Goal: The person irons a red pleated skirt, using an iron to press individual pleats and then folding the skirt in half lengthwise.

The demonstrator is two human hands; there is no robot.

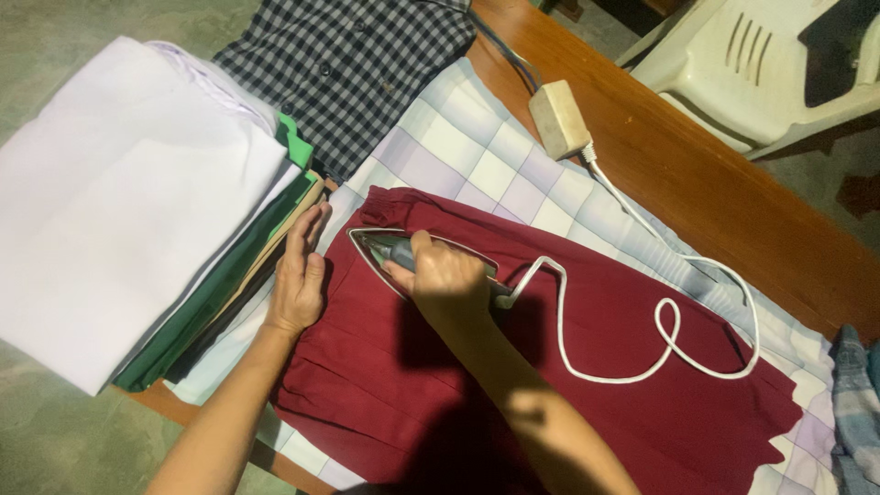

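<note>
A dark red pleated garment [605,367] lies flat on a pale checked cloth [477,156] spread over a wooden table [697,183]. My right hand [446,272] grips the handle of a grey iron [385,247] that rests on the garment's upper left part, near its gathered edge. My left hand [300,275] lies flat with fingers together on the garment's left edge, beside the iron. The iron's white cord [660,321] loops across the red fabric.
A stack of folded clothes, white on top [128,202] with green and tan layers below, sits at the left. A black-and-white checked shirt [348,64] lies at the back. The cord runs to a beige socket box [559,119]. A white plastic chair [761,64] stands beyond the table.
</note>
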